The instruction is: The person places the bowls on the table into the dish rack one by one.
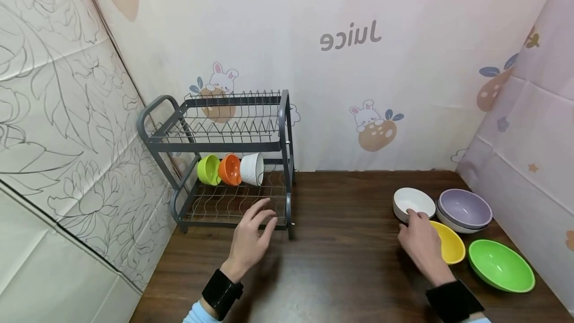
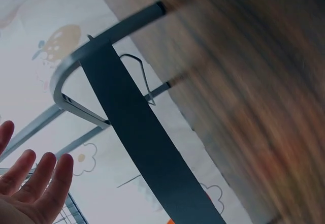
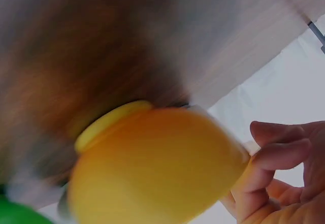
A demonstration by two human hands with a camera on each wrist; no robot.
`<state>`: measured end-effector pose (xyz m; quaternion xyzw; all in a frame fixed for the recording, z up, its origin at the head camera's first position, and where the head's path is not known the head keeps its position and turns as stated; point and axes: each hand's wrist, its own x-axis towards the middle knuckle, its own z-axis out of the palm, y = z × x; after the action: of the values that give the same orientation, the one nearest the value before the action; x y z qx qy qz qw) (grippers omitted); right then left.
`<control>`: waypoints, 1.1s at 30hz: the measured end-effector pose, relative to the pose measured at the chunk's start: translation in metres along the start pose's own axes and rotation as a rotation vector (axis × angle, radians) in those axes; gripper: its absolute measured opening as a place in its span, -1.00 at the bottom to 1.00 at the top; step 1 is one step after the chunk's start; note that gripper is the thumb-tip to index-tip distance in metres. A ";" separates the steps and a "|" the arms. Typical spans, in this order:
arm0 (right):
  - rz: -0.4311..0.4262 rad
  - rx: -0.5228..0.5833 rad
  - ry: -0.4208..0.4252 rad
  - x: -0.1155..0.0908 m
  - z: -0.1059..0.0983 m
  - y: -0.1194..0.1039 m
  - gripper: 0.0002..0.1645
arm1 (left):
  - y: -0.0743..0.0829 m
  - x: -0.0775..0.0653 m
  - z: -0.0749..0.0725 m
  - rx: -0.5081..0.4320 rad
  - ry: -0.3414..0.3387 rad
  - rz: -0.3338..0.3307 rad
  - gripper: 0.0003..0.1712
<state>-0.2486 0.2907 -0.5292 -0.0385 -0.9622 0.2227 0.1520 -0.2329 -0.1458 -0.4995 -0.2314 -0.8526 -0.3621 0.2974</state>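
Observation:
My right hand (image 1: 420,241) is at the near rim of a white bowl (image 1: 410,199), one fingertip over the inside of it. A yellow bowl (image 1: 450,243) lies right beside this hand; in the right wrist view the yellow bowl (image 3: 157,168) hides part of the bent fingers (image 3: 259,176). I cannot tell whether they pinch the white rim. My left hand (image 1: 251,241) holds nothing, its fingers spread and relaxed in front of a dark two-tier dish rack (image 1: 219,146). On the rack's lower tier, a lime green bowl (image 1: 208,169), an orange bowl (image 1: 230,169) and a white textured bowl (image 1: 251,169) stand tilted in a row.
At the right, a purple bowl (image 1: 465,208) sits nested in a white one (image 1: 459,228). Nearer stands a green bowl (image 1: 501,265). The brown wooden table (image 1: 341,263) meets patterned wall sheets (image 1: 430,88) at the back and sides.

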 end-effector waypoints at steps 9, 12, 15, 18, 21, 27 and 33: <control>-0.004 -0.024 0.044 -0.041 -0.012 0.011 -0.66 | 0.011 -0.016 0.003 -0.046 0.008 -0.034 -0.90; 0.008 -0.027 0.044 -0.047 -0.013 0.013 -0.83 | 0.013 -0.021 0.006 -0.061 0.007 -0.050 -0.90; 0.029 -0.027 0.052 -0.050 -0.014 0.014 -0.95 | 0.015 -0.023 0.009 -0.077 0.002 -0.065 -0.89; 0.039 -0.036 0.072 -0.050 -0.014 0.016 -0.95 | 0.017 -0.025 0.011 -0.087 0.010 -0.073 -0.89; 0.041 -0.045 0.113 -0.052 -0.013 0.018 -0.88 | 0.018 -0.027 0.014 -0.086 0.020 -0.072 -0.92; 0.011 -0.048 0.223 -0.054 -0.011 0.017 -0.75 | 0.020 -0.029 0.018 -0.076 0.034 -0.059 -0.94; -0.085 -0.019 0.329 -0.055 -0.011 0.012 -0.75 | 0.021 -0.030 0.018 -0.061 0.051 -0.038 -0.95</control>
<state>-0.1928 0.2984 -0.5401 -0.0354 -0.9271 0.1974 0.3166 -0.2052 -0.1241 -0.5198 -0.2150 -0.8377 -0.3990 0.3049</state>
